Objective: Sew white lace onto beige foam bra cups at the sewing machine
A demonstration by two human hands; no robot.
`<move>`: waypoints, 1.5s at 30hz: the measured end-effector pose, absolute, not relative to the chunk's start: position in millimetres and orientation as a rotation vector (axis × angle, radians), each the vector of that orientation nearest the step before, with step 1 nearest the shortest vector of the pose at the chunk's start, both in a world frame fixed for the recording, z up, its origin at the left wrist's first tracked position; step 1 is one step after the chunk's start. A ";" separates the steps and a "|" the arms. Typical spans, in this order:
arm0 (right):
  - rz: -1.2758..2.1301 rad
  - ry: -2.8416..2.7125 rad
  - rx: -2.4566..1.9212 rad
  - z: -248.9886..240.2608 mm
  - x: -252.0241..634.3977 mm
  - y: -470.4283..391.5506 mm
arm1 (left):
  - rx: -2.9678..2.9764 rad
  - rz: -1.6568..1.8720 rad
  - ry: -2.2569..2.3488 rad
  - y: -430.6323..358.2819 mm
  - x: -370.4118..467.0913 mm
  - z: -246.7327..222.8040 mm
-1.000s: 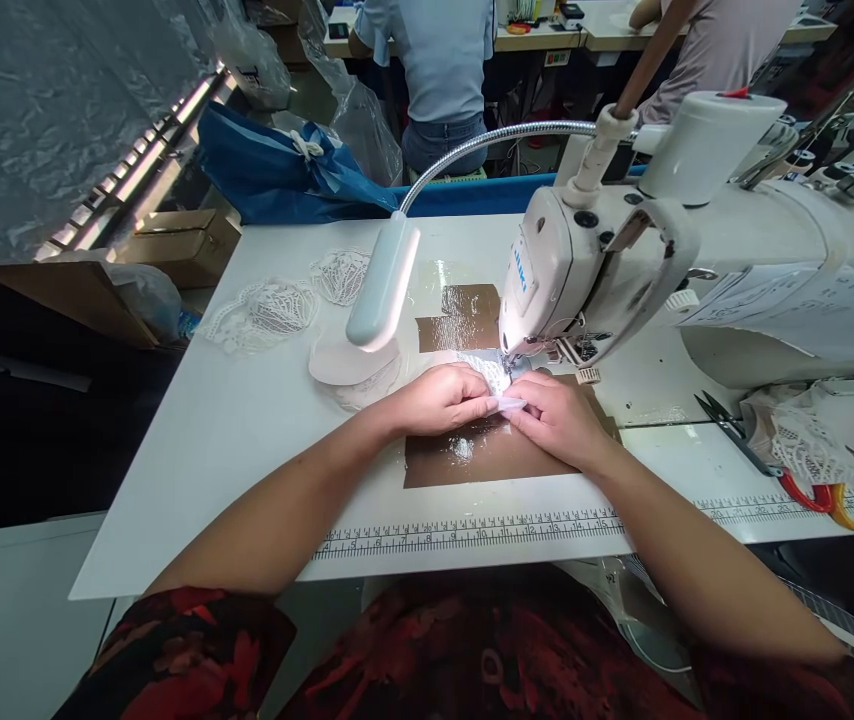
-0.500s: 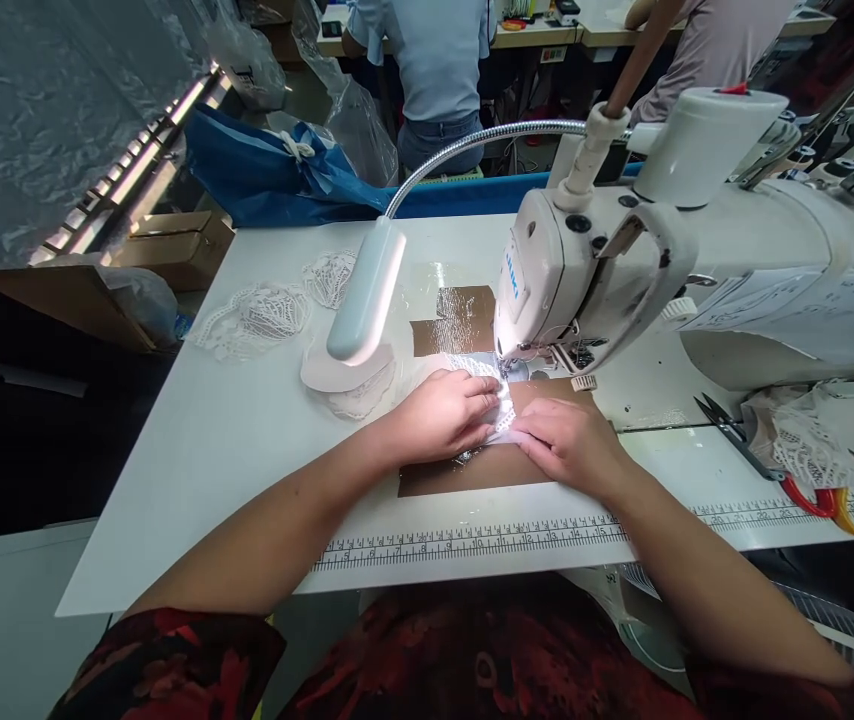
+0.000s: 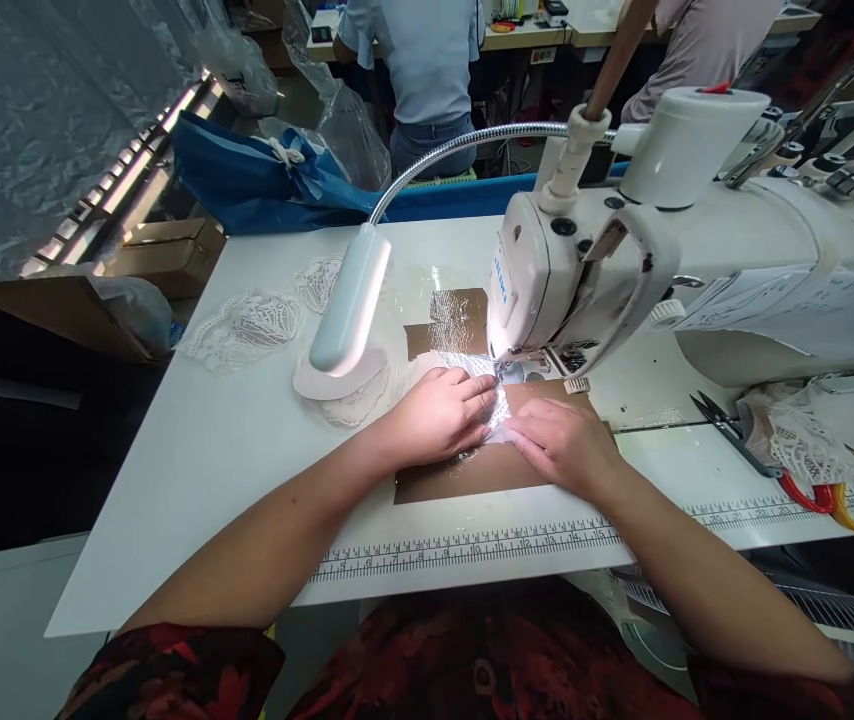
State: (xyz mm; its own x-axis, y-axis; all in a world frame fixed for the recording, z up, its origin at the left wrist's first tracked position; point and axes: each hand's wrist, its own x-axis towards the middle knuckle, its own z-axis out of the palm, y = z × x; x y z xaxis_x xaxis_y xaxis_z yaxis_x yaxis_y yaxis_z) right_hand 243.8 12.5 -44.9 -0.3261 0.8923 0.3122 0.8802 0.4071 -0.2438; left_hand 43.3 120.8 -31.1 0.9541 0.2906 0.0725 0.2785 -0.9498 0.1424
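Behind a seated person, a white table bears lace

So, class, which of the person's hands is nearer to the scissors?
Right. The right hand is left of the scissors; the left hand, on the white lace, is farther left.

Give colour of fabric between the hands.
The lacy fabric is white, seen best in the head view.
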 end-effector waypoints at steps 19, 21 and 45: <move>-0.042 -2.339 -1.631 -47.9 243.2 14.7 | 3.062 0.336 0.545 129.3 41.3 -40.4; -0.042 -2.339 -1.628 -47.9 243.7 15.0 | 3.062 0.344 0.553 129.0 41.3 -41.0; 0.295 -2.326 -1.853 -25.2 238.1 17.4 | 2.851 0.477 0.872 137.2 37.6 -42.6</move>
